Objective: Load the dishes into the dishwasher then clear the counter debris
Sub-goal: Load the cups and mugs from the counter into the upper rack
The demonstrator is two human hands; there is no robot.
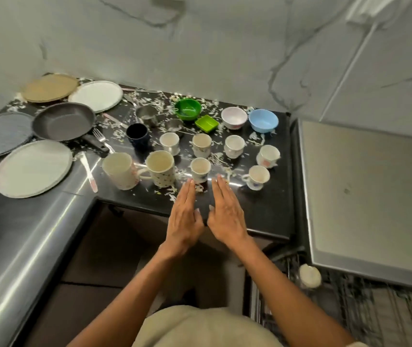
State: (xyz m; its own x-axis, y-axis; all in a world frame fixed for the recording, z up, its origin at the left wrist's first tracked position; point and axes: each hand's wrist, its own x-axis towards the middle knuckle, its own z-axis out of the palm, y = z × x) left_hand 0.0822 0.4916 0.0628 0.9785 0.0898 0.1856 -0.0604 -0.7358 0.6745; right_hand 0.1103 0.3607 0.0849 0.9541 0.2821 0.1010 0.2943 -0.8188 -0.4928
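My left hand [184,221] and my right hand [226,216] lie flat, side by side, fingers straight, on the black counter [270,216] near its front edge, holding nothing. Just beyond my fingertips stands a small white cup [200,169]. Several more cups and mugs surround it, among them a tall cream mug [161,167], a white mug [119,169] and a dark blue mug [137,134]. White debris scraps [215,156] litter the counter. At the lower right is the open dishwasher's rack [350,296] with one white dish [310,275] in it.
Plates [32,169], a dark frying pan [63,121], a fork [101,139] and a pink-handled utensil [88,171] sit on the left. Green [187,108], white [234,117] and blue [263,120] bowls, a green square dish [206,123] and steel cups stand at the back. A steel surface [365,191] lies to the right.
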